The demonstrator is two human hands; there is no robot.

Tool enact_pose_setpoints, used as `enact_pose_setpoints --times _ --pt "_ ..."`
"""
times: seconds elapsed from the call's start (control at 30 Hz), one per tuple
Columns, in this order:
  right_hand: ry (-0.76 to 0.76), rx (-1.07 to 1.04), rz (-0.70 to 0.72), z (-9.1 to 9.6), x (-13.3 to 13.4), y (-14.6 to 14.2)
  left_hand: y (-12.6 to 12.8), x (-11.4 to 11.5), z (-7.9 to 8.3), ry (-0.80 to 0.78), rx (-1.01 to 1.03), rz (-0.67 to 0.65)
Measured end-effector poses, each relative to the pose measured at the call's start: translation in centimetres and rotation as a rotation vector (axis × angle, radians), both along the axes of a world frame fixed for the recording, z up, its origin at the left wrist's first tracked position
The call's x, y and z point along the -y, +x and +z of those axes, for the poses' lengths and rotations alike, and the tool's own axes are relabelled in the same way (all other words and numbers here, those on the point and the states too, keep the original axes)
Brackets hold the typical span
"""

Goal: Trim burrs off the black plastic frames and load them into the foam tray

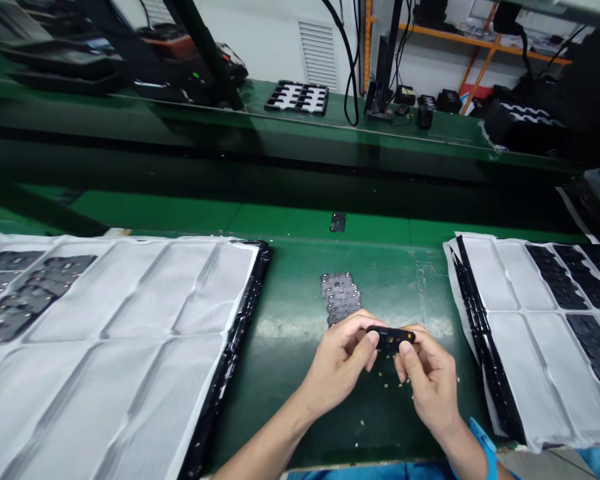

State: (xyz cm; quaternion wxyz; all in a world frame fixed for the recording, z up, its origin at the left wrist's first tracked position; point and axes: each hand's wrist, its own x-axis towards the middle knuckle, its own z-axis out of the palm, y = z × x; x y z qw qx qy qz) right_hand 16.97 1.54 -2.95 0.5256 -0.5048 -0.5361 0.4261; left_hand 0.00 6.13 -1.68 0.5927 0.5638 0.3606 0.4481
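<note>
Between both hands, above the green table (300, 373), is a small black plastic part (391, 339) with holes and a yellowish spot near its right end. My left hand (343, 353) pinches its left end between thumb and fingers. At the other end, my right hand (427, 370) grips it the same way. Just beyond my left hand lies an overlapping row of dark grey plastic parts (340, 293), its near end hidden by the fingers. Tiny pale bits (386, 385) are scattered on the table below the hands.
To the left stands a stack of trays lined with white sheet (155, 287), dark parts (45, 283) in its far-left pockets. Another lined tray stack (500, 267) stands right, with black parts (555, 277). One dark part (338, 222) lies farther back. A raised green shelf (260, 100) crosses behind.
</note>
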Motion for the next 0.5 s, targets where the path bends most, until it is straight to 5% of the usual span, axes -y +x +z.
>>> enact_pose_setpoints --times 0.5 --pt "-0.037 0.014 0.067 0.26 -0.11 0.33 0.03 0.24 -0.45 -0.106 0.030 0.028"
